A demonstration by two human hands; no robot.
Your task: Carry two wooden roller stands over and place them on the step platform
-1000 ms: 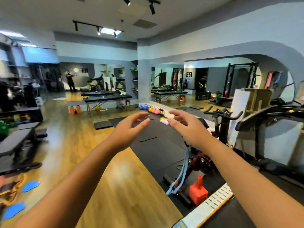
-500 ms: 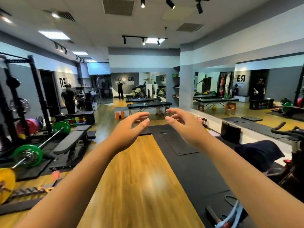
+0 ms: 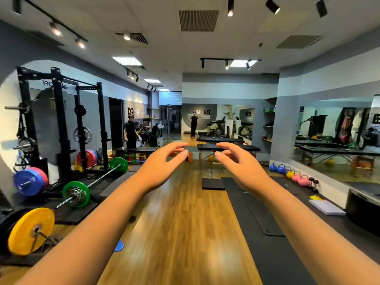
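Note:
My left hand [image 3: 162, 165] and my right hand [image 3: 239, 165] are stretched out in front of me at chest height, palms facing each other, fingers curved and apart. Neither hand holds anything. A small orange upright object [image 3: 190, 156] shows far down the room between my fingertips; I cannot tell what it is. No wooden roller stand and no step platform can be made out for certain. A low dark pad [image 3: 212, 183] lies on the wood floor ahead.
A black squat rack [image 3: 61, 124] with a loaded barbell [image 3: 92, 182] and coloured plates fills the left side. Black mats [image 3: 259, 212], kettlebells [image 3: 290, 173] and a mirror wall run along the right. Massage tables [image 3: 228, 148] and people stand at the far end.
The view has swung left: the exercise bike and treadmill on the right have gone, and the squat rack and barbell have come in. My hands have kept their pose.

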